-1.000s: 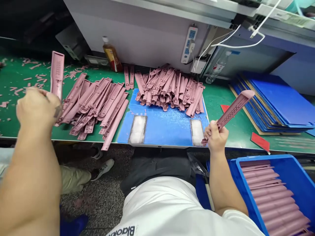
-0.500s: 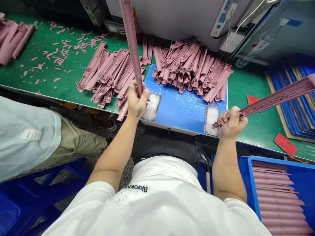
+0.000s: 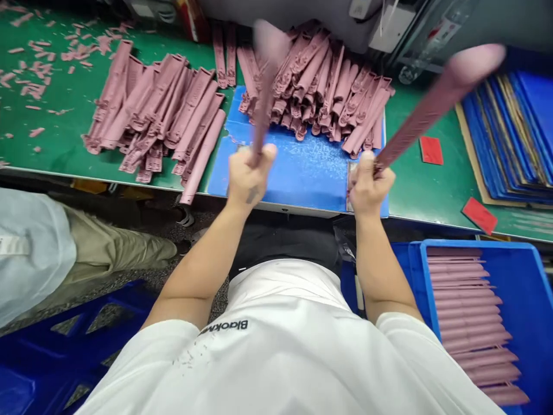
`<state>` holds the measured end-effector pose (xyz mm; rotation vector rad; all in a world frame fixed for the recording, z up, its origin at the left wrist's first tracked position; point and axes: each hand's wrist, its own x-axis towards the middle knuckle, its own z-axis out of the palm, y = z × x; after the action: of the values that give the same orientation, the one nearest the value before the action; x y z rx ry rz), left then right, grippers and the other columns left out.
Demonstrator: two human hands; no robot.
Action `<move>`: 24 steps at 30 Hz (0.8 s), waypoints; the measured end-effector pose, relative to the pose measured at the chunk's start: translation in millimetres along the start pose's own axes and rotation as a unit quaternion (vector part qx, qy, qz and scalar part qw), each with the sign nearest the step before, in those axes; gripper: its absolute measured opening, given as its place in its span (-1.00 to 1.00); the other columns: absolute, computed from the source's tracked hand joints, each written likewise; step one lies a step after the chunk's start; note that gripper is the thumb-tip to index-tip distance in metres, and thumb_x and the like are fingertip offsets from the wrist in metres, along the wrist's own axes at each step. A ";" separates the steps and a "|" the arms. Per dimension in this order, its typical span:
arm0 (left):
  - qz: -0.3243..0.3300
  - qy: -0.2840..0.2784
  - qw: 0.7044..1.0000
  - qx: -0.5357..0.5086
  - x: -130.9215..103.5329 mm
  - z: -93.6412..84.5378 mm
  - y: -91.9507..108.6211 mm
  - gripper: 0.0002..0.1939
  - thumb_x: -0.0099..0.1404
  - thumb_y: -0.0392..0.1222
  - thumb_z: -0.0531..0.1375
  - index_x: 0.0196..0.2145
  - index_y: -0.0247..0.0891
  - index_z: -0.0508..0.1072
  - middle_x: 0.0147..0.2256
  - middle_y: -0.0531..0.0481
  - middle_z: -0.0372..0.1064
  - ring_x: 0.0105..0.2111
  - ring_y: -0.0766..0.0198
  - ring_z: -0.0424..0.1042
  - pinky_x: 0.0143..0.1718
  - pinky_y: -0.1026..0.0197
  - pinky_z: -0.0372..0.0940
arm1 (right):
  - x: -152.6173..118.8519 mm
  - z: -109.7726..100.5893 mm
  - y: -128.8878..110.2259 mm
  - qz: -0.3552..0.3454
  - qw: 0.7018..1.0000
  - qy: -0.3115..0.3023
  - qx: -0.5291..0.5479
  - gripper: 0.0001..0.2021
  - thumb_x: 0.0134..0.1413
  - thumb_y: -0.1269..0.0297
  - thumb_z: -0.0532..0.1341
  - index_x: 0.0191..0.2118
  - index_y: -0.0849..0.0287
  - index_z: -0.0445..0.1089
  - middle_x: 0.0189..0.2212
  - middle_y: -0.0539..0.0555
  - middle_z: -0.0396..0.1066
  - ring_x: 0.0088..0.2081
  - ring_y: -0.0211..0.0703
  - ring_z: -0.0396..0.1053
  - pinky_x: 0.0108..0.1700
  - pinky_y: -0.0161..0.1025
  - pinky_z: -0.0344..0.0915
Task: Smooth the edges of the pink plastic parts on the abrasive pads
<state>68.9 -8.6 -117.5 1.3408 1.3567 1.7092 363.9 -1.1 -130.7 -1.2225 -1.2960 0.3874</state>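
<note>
My left hand is closed round the lower end of a long pink plastic part, which points up and away, blurred by motion. In my right hand is the end of another long pink part, tilted up to the right and blurred at its far end. Both hands are over the front of a blue board. A large heap of pink parts lies at the board's back, and a second pile is left of my left hand.
Pink scraps litter the green table at left. Blue sheets are stacked at right, near two red pieces. A blue crate at lower right holds rows of pink parts. Another person's sleeve is at left.
Both pink parts have swung in my hands; the right one now points more steeply upward. My right hand has come closer to my left. The camera view has shifted to the right.
</note>
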 end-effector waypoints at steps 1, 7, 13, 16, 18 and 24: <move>0.016 0.014 1.000 0.000 -1.6 0.3 0.0 -0.22 0.53 0.22 0.45 -0.60 -0.13 0.10 -0.60 0.08 -0.04 -0.54 0.29 -0.03 -0.43 0.08 -0.13 | -1.6 0.7 -0.7 0.006 1.000 0.020 -0.003 -0.21 0.48 -0.49 0.37 -0.48 0.01 0.08 -0.53 -0.09 -0.05 -0.45 -0.24 0.08 -0.40 -0.25 0.12; 0.059 -0.036 0.998 -0.007 -5.3 -0.2 -2.7 -0.25 0.57 0.11 0.45 -0.57 -0.16 0.09 -0.58 0.08 -0.05 -0.54 0.31 -0.06 -0.45 0.07 -0.13 | -7.5 -0.4 -7.2 -0.016 1.000 -0.012 -0.008 -0.19 0.50 -0.54 0.31 -0.48 0.02 0.07 -0.51 -0.08 -0.03 -0.44 -0.26 0.07 -0.39 -0.27 0.13; 0.077 -0.067 0.995 0.009 -11.0 5.7 -0.2 -0.21 0.62 0.16 0.42 -0.57 -0.14 0.06 -0.58 0.10 -0.13 -0.56 0.28 -0.07 -0.49 0.08 -0.12 | -10.9 1.5 -10.2 -0.016 1.000 0.001 -0.011 -0.17 0.45 -0.61 0.31 -0.48 0.03 0.11 -0.50 -0.07 0.00 -0.43 -0.27 0.12 -0.39 -0.27 0.17; 0.089 0.009 0.996 0.008 -11.0 6.6 0.5 -0.26 0.62 0.09 0.39 -0.56 -0.15 0.07 -0.57 0.10 -0.08 -0.54 0.29 -0.07 -0.46 0.08 -0.11 | -11.0 0.5 -13.7 0.006 1.000 0.016 0.007 -0.16 0.43 -0.63 0.31 -0.47 0.03 0.08 -0.50 -0.09 -0.03 -0.44 -0.29 0.11 -0.43 -0.30 0.14; 0.091 0.012 0.995 0.029 -10.2 6.4 0.5 -0.26 0.57 0.05 0.46 -0.56 -0.16 0.08 -0.56 0.11 -0.07 -0.52 0.32 -0.08 -0.46 0.09 -0.10 | -10.4 -0.5 -16.4 0.012 0.999 0.007 0.032 -0.15 0.40 -0.60 0.38 -0.47 0.02 0.05 -0.51 -0.11 -0.07 -0.47 -0.30 0.09 -0.46 -0.32 0.12; 0.072 0.047 0.993 -0.078 -0.2 -4.6 0.4 -0.21 0.61 0.23 0.45 -0.54 -0.11 0.09 -0.62 0.18 -0.07 -0.64 0.40 -0.10 -0.58 0.15 -0.19 | -0.7 -12.8 -8.0 0.010 0.989 0.073 0.131 -0.18 0.48 -0.51 0.38 -0.43 -0.03 -0.05 -0.59 -0.22 -0.18 -0.64 -0.41 -0.20 -0.62 -0.30 -0.15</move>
<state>64.7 -10.6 -117.1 1.3101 1.1730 1.9531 371.6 -10.5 -121.9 -1.0219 -1.0709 0.4596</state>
